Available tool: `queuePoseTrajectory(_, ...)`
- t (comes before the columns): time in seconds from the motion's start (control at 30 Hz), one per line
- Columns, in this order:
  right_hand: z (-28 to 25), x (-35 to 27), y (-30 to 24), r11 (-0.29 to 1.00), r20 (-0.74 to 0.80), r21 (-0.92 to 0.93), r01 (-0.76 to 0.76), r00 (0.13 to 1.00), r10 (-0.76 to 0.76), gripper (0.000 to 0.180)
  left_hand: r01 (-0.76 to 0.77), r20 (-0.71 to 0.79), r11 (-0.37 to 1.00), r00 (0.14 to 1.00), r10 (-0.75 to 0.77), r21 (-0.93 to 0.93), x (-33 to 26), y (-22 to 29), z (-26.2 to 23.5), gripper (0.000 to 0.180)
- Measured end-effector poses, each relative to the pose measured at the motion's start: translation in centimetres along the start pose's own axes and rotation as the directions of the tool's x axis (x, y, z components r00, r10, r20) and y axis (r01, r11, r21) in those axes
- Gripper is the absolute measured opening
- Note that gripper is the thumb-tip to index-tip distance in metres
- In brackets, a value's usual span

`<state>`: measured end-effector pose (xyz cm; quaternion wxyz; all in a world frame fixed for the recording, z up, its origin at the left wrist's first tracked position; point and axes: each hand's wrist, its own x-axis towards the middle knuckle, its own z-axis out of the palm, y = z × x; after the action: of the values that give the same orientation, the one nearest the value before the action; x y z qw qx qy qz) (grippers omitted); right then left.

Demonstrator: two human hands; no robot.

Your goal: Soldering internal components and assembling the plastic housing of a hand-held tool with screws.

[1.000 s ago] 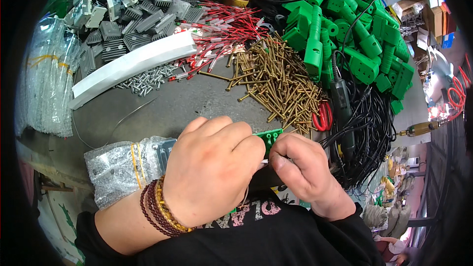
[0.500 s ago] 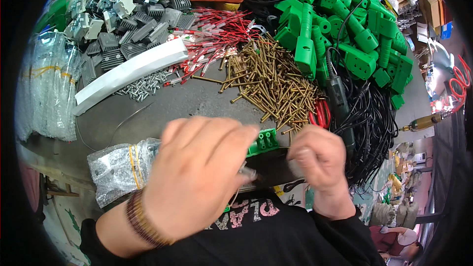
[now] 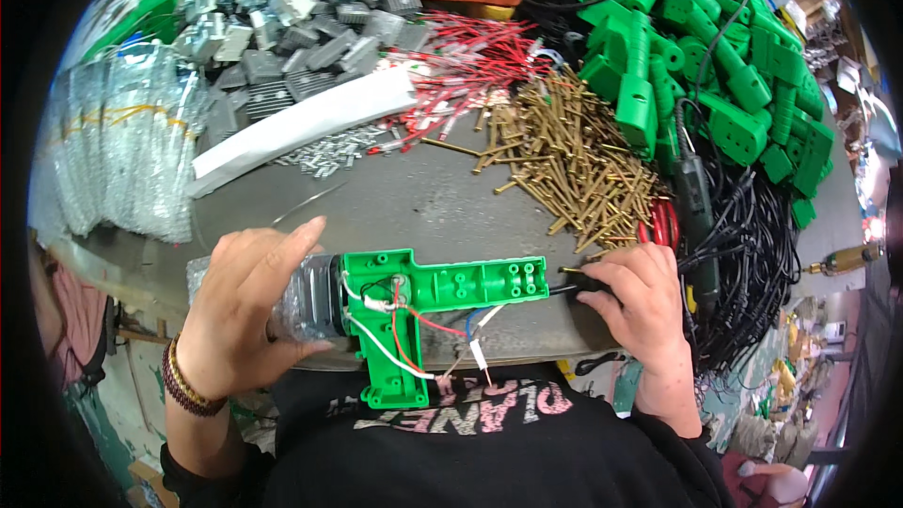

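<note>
An open green plastic housing half (image 3: 451,284), shaped like a pistol grip, lies in front of me. Red, white and blue wires (image 3: 423,320) run through it, and some ends hang loose. At its left end is a clear bubble-wrapped cylindrical part (image 3: 306,296) with a dark collar. My left hand (image 3: 240,306) curves round this part, thumb on the near side and fingers on the far side. My right hand (image 3: 640,301) pinches the black cord (image 3: 562,289) at the housing's right end. A brass screw tip (image 3: 569,270) shows by its fingers; whether it is held is unclear.
Brass screws (image 3: 583,160) are heaped beyond my right hand, with green housings (image 3: 715,66) behind. Black cords (image 3: 748,254) lie at right. Further left are red wires (image 3: 480,56), a white paper strip (image 3: 301,127), grey heat sinks (image 3: 292,75) and bubble-wrap bags (image 3: 122,150).
My hands have moved apart, the left one leftward onto the wrapped part. The green housing, mostly hidden before, now shows fully with its wires. The whole view has shifted slightly.
</note>
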<state>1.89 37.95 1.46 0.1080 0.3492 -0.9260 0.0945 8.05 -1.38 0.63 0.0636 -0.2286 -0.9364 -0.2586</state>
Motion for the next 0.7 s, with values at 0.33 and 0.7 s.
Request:
queuePoseTrajectory(0.33,-4.5,2.1,-3.0,0.530,-0.166,0.828,0.180,0.983,-0.074,0.034,-0.001,-0.292,1.000,0.956,-0.005,-0.021,1.0,-0.4,-2.3,0.052)
queuePoseTrajectory(0.7,-6.3,7.7,-9.0,-0.223,-0.441,0.896,0.385,0.707,-0.552,0.038,0.376,0.018,0.914,0.926,-0.378,-0.154,4.5,-2.3,-1.3,0.016)
